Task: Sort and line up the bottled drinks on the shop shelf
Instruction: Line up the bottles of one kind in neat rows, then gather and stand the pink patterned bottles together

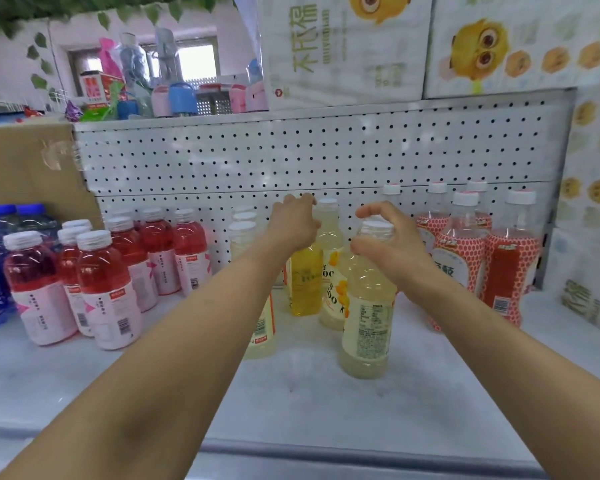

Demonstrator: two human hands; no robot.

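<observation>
Head view: the left hand (297,223) gripped the yellow bottle (305,285) by its top; the right hand (392,251) curved over the pale bottle (368,306), its grip impossible to tell.

This is looking like a small shop: a white metal shelf (326,410) with a perforated back panel (291,154) is carrying red-pink plastic drink bottles (101,289) grouped toward its left edge, yellow bottles (368,306) mid-shelf and red-dotted bottles (506,265) toward its right edge, while printed white cartons (343,46) are sitting above.
</observation>
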